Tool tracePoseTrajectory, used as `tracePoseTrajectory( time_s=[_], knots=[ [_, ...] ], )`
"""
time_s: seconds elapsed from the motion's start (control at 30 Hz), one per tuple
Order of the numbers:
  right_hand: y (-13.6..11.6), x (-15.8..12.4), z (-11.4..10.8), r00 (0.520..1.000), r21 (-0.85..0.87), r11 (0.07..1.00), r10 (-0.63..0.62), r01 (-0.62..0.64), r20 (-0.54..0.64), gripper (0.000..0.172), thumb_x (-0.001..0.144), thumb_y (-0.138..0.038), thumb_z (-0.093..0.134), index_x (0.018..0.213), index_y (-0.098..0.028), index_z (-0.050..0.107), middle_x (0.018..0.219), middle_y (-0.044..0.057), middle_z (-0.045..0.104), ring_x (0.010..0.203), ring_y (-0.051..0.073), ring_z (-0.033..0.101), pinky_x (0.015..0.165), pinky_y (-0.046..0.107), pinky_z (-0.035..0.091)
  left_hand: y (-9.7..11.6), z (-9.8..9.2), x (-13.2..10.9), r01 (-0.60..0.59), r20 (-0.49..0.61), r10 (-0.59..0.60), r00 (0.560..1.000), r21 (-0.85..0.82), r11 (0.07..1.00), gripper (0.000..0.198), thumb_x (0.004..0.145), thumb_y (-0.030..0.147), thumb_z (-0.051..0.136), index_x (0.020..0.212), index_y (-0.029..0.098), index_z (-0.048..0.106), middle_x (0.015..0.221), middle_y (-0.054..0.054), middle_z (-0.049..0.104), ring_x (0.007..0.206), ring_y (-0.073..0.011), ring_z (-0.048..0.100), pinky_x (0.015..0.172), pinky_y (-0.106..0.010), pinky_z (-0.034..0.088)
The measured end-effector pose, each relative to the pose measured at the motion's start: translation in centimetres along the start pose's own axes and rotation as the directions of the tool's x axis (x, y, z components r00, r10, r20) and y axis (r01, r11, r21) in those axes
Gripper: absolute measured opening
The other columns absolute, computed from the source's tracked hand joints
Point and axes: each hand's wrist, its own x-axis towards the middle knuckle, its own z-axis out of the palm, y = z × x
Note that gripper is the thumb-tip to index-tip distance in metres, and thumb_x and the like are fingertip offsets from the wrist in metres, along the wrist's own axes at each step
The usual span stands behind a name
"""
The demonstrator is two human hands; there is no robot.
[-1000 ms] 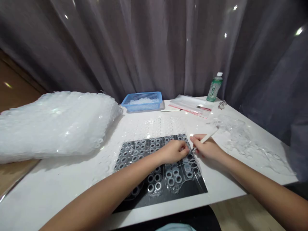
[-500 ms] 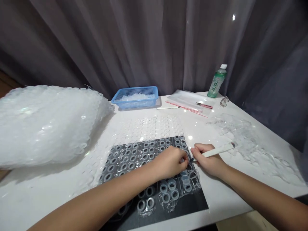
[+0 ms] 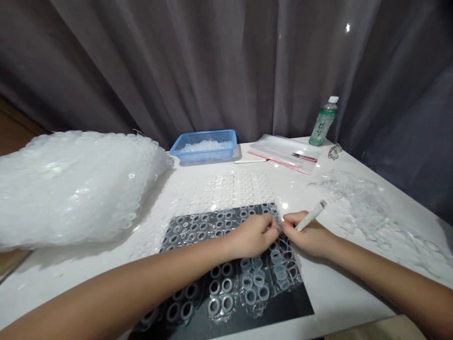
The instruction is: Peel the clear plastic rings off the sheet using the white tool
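A clear plastic sheet of small rings point(image 3: 226, 198) lies over a black mat point(image 3: 230, 278) on the white table point(image 3: 88, 278). My left hand point(image 3: 253, 235) rests on the sheet with its fingers pinched together at a ring near the sheet's right edge. My right hand point(image 3: 306, 234) is closed on a thin white tool point(image 3: 311, 215), whose tip meets the left fingertips. Loose translucent rings point(image 3: 253, 283) lie on the mat just in front of both hands.
A big heap of ring sheets point(image 3: 74, 184) fills the left of the table. At the back stand a blue basket point(image 3: 205, 145), clear bags with a red tool point(image 3: 304, 157) and a green bottle point(image 3: 323, 123). Plastic scraps point(image 3: 368, 208) lie at right. Grey curtains hang behind.
The view has shifted a little. My right hand has tipped the white tool more upright, and both hands stay pinched together at the same spot on the sheet.
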Motion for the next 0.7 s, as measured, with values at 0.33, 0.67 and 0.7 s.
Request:
tracePoseTrajectory(
  time_s=[0.33,0.67,0.7],
  knots=[
    [0.8,0.8,-0.8,0.973,0.332,0.938,0.161,-0.099,-0.165,0.038,0.081,-0.036,0.044,0.048,-0.020,0.031,0.042,-0.005,0.034,0.041,0.009,0.037,0.043,0.023,0.029,-0.6,-3.9,1.5,-0.132,-0.084,0.149,0.985,0.180,0.975,0.018,0.084,0.032,0.045,0.075,0.017,0.048,0.064,0.000,0.053,0.059,-0.0108,0.047,0.054,-0.023,0.035],
    [1.2,1.1,-0.4,0.992,0.068,0.995,0.073,-0.067,-0.101,0.038,0.083,-0.031,0.043,0.049,-0.019,0.031,0.045,-0.004,0.038,0.045,0.009,0.036,0.045,0.023,0.023,-1.8,-1.1,1.2,-0.332,0.138,0.312,0.940,0.584,0.741,0.019,0.092,0.030,0.037,0.095,0.019,0.051,0.078,-0.001,0.056,0.055,-0.0105,0.053,0.046,-0.021,0.032],
    [1.2,1.1,-0.4,0.993,0.060,0.996,0.069,-0.064,-0.098,0.037,0.083,-0.030,0.043,0.050,-0.018,0.032,0.045,-0.004,0.038,0.046,0.008,0.036,0.046,0.023,0.023,-1.9,-1.1,1.2,-0.346,0.142,0.330,0.933,0.597,0.723,0.018,0.091,0.031,0.038,0.098,0.020,0.051,0.076,-0.001,0.055,0.054,-0.0101,0.053,0.045,-0.021,0.032]
  ],
)
